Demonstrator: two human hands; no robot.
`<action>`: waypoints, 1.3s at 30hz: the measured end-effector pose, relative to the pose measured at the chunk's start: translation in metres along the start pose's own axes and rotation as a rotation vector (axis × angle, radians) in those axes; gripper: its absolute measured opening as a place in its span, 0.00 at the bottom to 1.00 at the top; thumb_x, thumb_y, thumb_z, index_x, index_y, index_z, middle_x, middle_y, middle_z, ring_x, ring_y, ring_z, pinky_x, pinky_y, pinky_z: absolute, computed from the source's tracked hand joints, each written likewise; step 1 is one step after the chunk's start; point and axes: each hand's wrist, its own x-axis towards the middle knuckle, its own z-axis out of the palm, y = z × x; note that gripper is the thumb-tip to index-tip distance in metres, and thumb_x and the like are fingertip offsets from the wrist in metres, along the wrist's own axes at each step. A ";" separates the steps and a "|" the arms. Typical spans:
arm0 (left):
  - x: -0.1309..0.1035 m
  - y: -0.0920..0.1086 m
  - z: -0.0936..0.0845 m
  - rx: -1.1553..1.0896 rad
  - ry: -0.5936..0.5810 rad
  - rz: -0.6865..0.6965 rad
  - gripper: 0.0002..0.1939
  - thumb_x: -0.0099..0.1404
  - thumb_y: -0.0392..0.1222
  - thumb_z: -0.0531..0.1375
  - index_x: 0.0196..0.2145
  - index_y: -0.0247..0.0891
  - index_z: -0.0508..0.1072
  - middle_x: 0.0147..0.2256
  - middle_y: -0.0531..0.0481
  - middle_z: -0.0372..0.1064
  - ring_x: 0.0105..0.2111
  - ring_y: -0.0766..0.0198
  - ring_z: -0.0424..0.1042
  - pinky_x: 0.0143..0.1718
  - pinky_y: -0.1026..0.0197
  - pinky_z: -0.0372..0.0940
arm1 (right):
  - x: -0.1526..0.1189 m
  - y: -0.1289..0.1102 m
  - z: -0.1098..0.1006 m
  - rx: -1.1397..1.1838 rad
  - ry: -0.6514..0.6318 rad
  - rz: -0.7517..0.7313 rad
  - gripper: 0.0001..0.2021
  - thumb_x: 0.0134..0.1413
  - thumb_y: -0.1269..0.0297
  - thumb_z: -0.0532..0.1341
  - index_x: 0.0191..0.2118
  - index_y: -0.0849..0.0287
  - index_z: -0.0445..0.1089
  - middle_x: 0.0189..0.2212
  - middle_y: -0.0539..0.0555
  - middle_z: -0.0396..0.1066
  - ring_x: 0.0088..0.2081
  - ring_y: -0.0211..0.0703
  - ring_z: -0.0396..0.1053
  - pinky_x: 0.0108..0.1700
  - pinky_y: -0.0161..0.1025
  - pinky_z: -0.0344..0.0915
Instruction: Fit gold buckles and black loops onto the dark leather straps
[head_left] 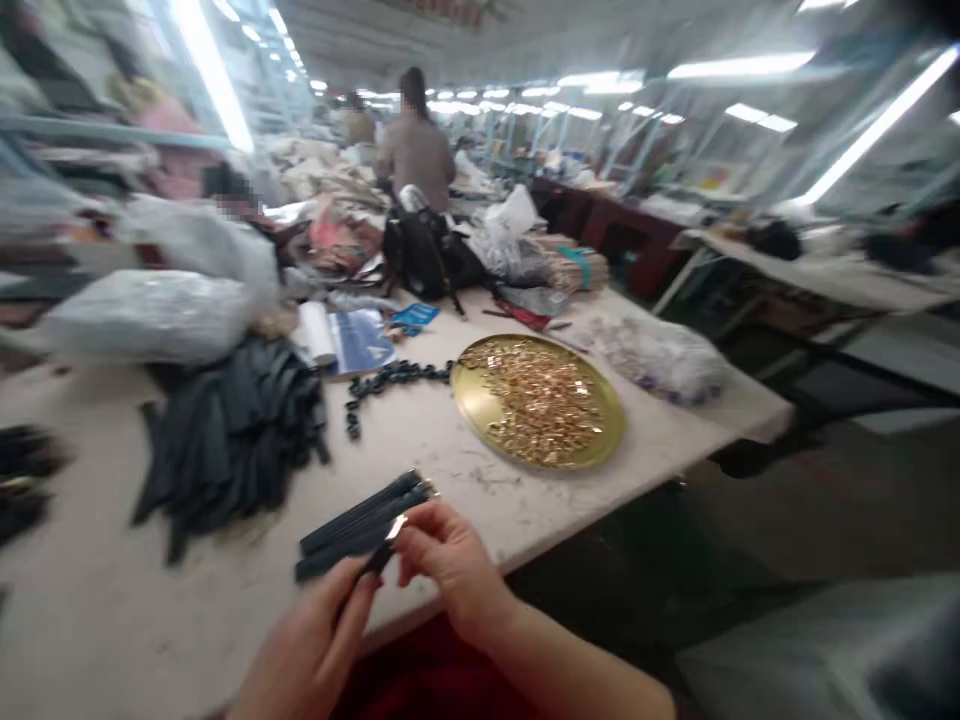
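Note:
My left hand [319, 630] is closed around a dark strap [380, 556], near the table's front edge. At the strap's far end a shiny gold-coloured metal piece [397, 525] shows, and the fingers of my right hand [450, 560] pinch it. Just beyond my hands lie a few dark straps [360, 525] side by side, with gold-coloured metal at their right ends. To the left is a heap of loose dark strips [232, 430]. A round gold-coloured tray [478, 405] holds many small gold-coloured metal pieces [547, 400].
A row of small black pieces [397, 375] runs left from the tray. Behind sit a blue-and-white packet [360, 340], a black bag [427, 250] and plastic-wrapped bundles [150, 315]. A clear plastic bag [660, 355] lies at right. Another person [416, 145] stands farther back.

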 end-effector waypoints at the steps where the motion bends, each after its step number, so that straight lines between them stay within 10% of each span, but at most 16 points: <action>1: -0.008 0.000 -0.013 0.024 -0.026 -0.027 0.15 0.62 0.50 0.47 0.34 0.40 0.70 0.29 0.51 0.70 0.30 0.61 0.68 0.34 0.65 0.62 | -0.001 0.000 -0.003 -0.037 -0.016 0.042 0.13 0.37 0.57 0.68 0.26 0.61 0.68 0.20 0.46 0.66 0.19 0.30 0.60 0.22 0.30 0.59; 8: -0.015 0.005 -0.030 -0.030 -0.220 -0.096 0.15 0.64 0.43 0.46 0.29 0.38 0.69 0.26 0.53 0.67 0.27 0.66 0.64 0.30 0.67 0.56 | 0.001 0.019 -0.020 -0.031 -0.087 0.277 0.13 0.41 0.56 0.66 0.32 0.59 0.71 0.20 0.46 0.64 0.20 0.30 0.59 0.24 0.30 0.57; 21: -0.038 0.000 -0.024 0.003 -0.165 -0.013 0.14 0.64 0.42 0.46 0.29 0.37 0.68 0.24 0.54 0.64 0.25 0.67 0.62 0.26 0.67 0.52 | -0.019 0.019 -0.014 -0.453 -0.022 -0.063 0.18 0.45 0.54 0.63 0.42 0.56 0.70 0.19 0.45 0.62 0.20 0.32 0.59 0.24 0.32 0.59; 28: -0.061 0.004 -0.011 -0.069 -0.023 -0.067 0.13 0.64 0.43 0.46 0.34 0.37 0.68 0.31 0.50 0.69 0.30 0.65 0.67 0.30 0.66 0.58 | -0.039 0.042 -0.010 -0.172 -0.064 0.275 0.18 0.38 0.58 0.67 0.40 0.56 0.71 0.24 0.49 0.71 0.24 0.37 0.66 0.25 0.33 0.65; 39: -0.080 0.007 0.000 -0.533 0.043 -0.064 0.12 0.62 0.44 0.50 0.36 0.34 0.68 0.30 0.51 0.68 0.31 0.67 0.65 0.32 0.66 0.59 | -0.062 0.033 0.000 -0.351 -0.067 0.157 0.20 0.43 0.50 0.63 0.38 0.60 0.71 0.26 0.51 0.71 0.29 0.40 0.68 0.30 0.34 0.66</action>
